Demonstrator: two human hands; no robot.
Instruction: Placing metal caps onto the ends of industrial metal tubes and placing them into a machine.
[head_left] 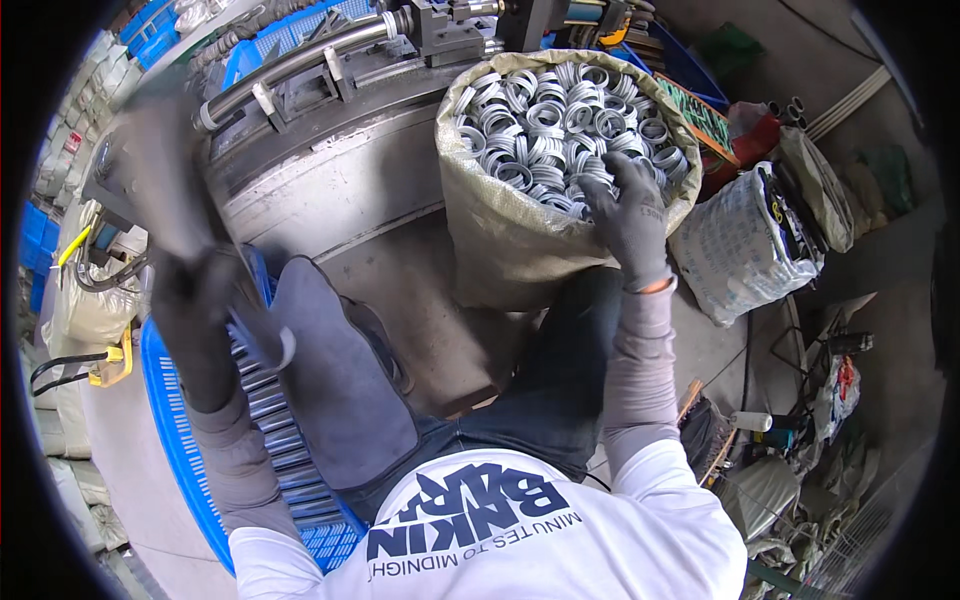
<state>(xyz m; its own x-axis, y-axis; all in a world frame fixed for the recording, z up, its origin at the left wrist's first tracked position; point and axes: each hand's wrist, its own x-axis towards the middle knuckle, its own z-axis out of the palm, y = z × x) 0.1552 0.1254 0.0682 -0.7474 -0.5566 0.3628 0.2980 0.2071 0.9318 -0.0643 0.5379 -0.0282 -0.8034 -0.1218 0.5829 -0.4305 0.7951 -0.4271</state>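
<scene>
My right hand [632, 220], in a dark grey glove, reaches over an open woven sack [510, 235] full of grey-white metal rings [545, 120]. Its fingers are apart and at the rings, with none seen held. My left hand [192, 290], also gloved, is smeared by motion above the left side of a blue plastic basket [165, 400]. A long grey tube-like piece [165, 175], badly blurred, runs up from this hand; its lower end shows a pale rim. Several shiny metal tubes [300, 450] lie in the basket.
A machine [350, 90] with a long metal bar stands ahead, left of the sack. A grey pad [345, 365] covers my left leg. To the right stand a white woven bag [745, 240] and a green-and-orange board [700, 120]. A yellow-handled tool [115, 360] is at the left.
</scene>
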